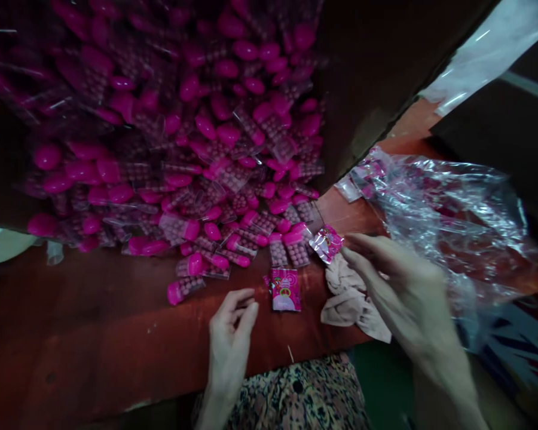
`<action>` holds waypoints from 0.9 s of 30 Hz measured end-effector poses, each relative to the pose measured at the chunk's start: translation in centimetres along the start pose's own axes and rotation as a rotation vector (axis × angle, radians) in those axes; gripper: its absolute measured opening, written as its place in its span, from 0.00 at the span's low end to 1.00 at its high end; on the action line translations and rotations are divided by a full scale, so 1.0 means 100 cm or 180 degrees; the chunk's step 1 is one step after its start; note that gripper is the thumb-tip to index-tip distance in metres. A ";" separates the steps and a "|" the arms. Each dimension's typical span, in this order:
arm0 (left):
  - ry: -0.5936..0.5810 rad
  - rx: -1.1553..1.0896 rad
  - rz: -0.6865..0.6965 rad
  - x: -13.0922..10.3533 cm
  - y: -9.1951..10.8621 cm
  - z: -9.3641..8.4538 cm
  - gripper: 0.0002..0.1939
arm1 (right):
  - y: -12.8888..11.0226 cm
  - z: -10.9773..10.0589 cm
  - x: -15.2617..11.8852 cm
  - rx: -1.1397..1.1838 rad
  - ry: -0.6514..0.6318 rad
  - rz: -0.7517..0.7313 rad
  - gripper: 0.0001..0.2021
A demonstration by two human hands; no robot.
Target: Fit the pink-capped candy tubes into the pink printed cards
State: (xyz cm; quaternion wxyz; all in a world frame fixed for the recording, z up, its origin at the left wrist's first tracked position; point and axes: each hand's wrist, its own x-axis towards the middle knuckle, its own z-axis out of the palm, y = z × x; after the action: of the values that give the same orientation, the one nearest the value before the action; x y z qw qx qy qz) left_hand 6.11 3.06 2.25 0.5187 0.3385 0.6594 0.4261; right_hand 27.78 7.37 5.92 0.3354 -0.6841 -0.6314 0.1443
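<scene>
My right hand (pixel 399 286) pinches a small shiny pink packet (pixel 327 243) between thumb and fingertips, just above the table. On the table in front of me lies another pink packet (pixel 286 290), with a bit of something pink showing at its left edge. My left hand (pixel 233 322) is left of that packet, fingers bent, thumb and fingertips a little apart, with nothing between them. Beyond both hands spreads a big heap of clear tubes with pink caps (pixel 228 134), filled with small round balls. One tube (pixel 185 289) lies at the heap's near edge.
A crumpled clear plastic bag (pixel 457 221) with pink packets lies at the right. A pale cloth (pixel 352 298) sits beneath my right hand. Dark box-like walls (pixel 367 89) flank the heap. The reddish table's (pixel 94 322) front edge runs near my lap.
</scene>
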 end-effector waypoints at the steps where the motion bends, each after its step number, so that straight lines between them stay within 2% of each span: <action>1: -0.0126 0.0144 0.0112 0.002 -0.002 0.007 0.09 | 0.009 0.003 0.005 -0.0241 -0.0056 -0.0039 0.12; 4: -0.0386 0.0335 0.0366 0.006 -0.008 0.020 0.07 | 0.038 0.022 0.018 -0.0873 -0.0214 -0.0148 0.16; 8: -0.0451 0.0314 0.0524 0.003 -0.013 0.028 0.07 | 0.057 0.041 0.019 -0.0962 -0.0382 -0.0206 0.16; 13: -0.0458 0.0174 0.0507 0.000 -0.016 0.033 0.07 | 0.051 0.043 0.006 -0.0965 -0.0444 -0.0304 0.16; 21: -0.0564 0.0022 0.0440 0.005 -0.018 0.036 0.07 | 0.034 0.057 -0.008 -0.0904 -0.0187 -0.0326 0.20; 27: -0.0594 -0.0189 0.0232 0.009 -0.019 0.033 0.08 | 0.036 0.052 -0.010 -0.0668 0.0089 -0.0203 0.21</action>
State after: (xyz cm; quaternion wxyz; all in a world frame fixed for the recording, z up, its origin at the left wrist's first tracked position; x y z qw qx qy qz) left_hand 9.06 3.73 -0.20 0.5719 0.3849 0.5825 0.4306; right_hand 27.14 7.97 -0.46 0.2751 -0.6970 -0.6598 0.0571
